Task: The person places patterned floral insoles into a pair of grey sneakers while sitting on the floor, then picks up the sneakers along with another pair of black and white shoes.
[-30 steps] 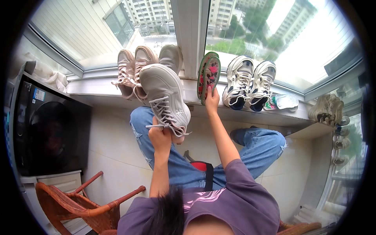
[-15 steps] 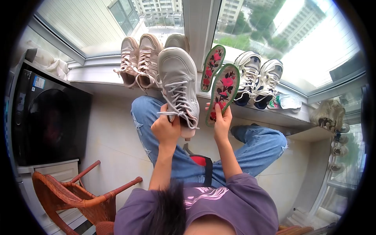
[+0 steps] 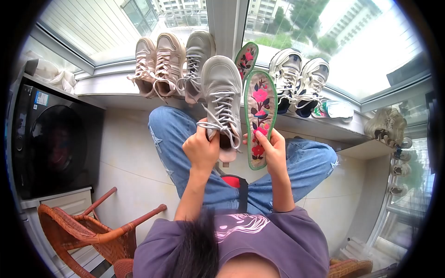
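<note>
My left hand [image 3: 202, 147] is closed on the heel end of a light grey lace-up sneaker [image 3: 221, 83], its toe pointing toward the window. In my right hand [image 3: 272, 150] is an embroidered insole [image 3: 254, 105] with pink flowers and a green edge, pinched near its lower end. The insole stands upright just right of the sneaker. Behind them, a second embroidered insole [image 3: 245, 56] leans at the window, partly covered. The matching grey sneaker [image 3: 197, 58] stands on the sill to the left.
A pinkish pair of sneakers [image 3: 165, 60] stands on the window sill [image 3: 111, 88]. White and navy sneakers [image 3: 311, 83] and pale insoles [image 3: 339, 110] lie right. A black washing machine [image 3: 55, 139] and a wicker chair [image 3: 83, 227] are at left; more shoes [image 3: 387, 125] sit far right.
The held insole has come nearer to me, and more of its face shows. The held sneaker has shifted slightly right in view, uncovering its mate on the sill.
</note>
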Motion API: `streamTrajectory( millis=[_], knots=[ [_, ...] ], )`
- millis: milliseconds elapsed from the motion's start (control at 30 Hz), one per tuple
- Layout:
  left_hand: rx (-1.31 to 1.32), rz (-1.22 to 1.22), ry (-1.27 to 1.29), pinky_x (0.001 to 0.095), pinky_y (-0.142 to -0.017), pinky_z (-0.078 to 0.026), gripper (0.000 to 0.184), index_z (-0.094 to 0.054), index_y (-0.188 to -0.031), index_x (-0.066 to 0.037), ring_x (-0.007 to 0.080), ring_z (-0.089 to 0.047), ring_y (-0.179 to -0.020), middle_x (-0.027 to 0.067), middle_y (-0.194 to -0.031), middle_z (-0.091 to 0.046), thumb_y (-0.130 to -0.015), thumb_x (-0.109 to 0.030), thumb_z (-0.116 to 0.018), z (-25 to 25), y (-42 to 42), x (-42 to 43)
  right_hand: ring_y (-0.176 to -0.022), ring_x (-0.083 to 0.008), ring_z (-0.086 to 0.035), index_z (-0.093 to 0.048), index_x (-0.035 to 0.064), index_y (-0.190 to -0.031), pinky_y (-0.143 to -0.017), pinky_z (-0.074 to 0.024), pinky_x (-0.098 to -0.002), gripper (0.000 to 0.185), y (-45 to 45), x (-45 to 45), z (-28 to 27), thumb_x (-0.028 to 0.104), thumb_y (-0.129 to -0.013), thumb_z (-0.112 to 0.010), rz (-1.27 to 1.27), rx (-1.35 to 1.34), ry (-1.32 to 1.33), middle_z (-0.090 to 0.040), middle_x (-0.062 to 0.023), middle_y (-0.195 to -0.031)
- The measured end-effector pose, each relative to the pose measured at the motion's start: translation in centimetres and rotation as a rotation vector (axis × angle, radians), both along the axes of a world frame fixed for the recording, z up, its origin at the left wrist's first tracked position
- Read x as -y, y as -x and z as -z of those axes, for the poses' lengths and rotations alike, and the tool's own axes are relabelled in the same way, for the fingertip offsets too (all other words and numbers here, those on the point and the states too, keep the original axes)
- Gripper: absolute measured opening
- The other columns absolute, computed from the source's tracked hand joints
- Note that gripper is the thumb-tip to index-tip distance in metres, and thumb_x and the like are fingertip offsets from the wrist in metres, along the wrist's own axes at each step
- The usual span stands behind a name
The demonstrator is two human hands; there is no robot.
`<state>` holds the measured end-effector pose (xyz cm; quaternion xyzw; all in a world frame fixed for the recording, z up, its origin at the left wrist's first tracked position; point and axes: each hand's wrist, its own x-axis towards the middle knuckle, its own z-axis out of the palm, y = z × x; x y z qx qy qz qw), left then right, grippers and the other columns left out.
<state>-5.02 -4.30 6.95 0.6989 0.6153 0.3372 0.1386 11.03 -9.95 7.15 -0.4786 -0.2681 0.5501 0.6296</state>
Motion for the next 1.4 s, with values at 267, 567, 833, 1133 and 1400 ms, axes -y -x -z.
streamTrajectory(
  millis=[267,567,833,1133,1400],
  knots=[
    [0.075,0.057,0.055,0.0381,-0.049,-0.042,0.025,-0.059,-0.091,-0.007,0.0311,-0.059,-0.059,0.0167,-0.065,-0.059,-0.070,-0.020,-0.062,0.9,0.1,0.4,-0.083,-0.0068,-0.054,-0.055,0.0021,-0.103,-0.075,-0.0418,-0.0213,0.020,0.7,0.0,1.0,0.012,-0.086,-0.055,-0.058,0.010,0.013,-0.061,-0.0016,-0.094],
    [1.491,0.561,0.569,0.0347,-0.098,-0.031,0.077,-0.030,-0.124,-0.005,0.0189,-0.042,-0.113,0.0094,-0.118,-0.044,-0.077,-0.062,-0.049,4.1,1.3,-0.1,-0.075,-0.0048,-0.051,-0.056,0.0012,-0.100,-0.068,-0.0417,-0.0198,0.019,1.2,0.3,-0.9,0.013,-0.085,-0.056,-0.071,0.041,-0.028,-0.059,-0.0001,-0.085],
    [1.629,0.463,0.873,0.0393,-0.075,-0.053,0.073,-0.035,-0.126,-0.006,0.0231,-0.058,-0.094,0.0128,-0.112,-0.051,-0.073,-0.047,-0.063,10.1,5.9,0.5,-0.077,-0.0039,-0.050,-0.056,-0.0008,-0.099,-0.068,-0.0412,-0.0196,0.020,1.5,1.4,-0.5,0.014,-0.087,-0.055,-0.217,0.046,0.008,-0.059,-0.0001,-0.086],
    [1.990,0.399,0.812,0.0466,-0.084,-0.046,0.077,-0.032,-0.131,-0.008,0.0308,-0.049,-0.106,0.0169,-0.125,-0.041,-0.073,-0.051,-0.059,13.5,6.3,0.3,-0.071,-0.0029,-0.051,-0.058,-0.0027,-0.096,-0.063,-0.0416,-0.0177,0.018,0.9,0.4,1.5,0.013,-0.088,-0.053,-0.082,0.297,0.006,-0.060,0.0003,-0.079],
    [2.000,0.441,0.876,0.0501,-0.088,-0.040,0.073,-0.033,-0.131,-0.012,0.0323,-0.041,-0.112,0.0171,-0.130,-0.035,-0.075,-0.052,-0.056,13.2,6.0,1.0,-0.073,-0.0051,-0.052,-0.054,-0.0017,-0.101,-0.063,-0.0429,-0.0201,0.020,1.8,-0.4,-0.1,0.009,-0.084,-0.057,-0.051,0.306,-0.032,-0.058,-0.0023,-0.083]
  ],
)
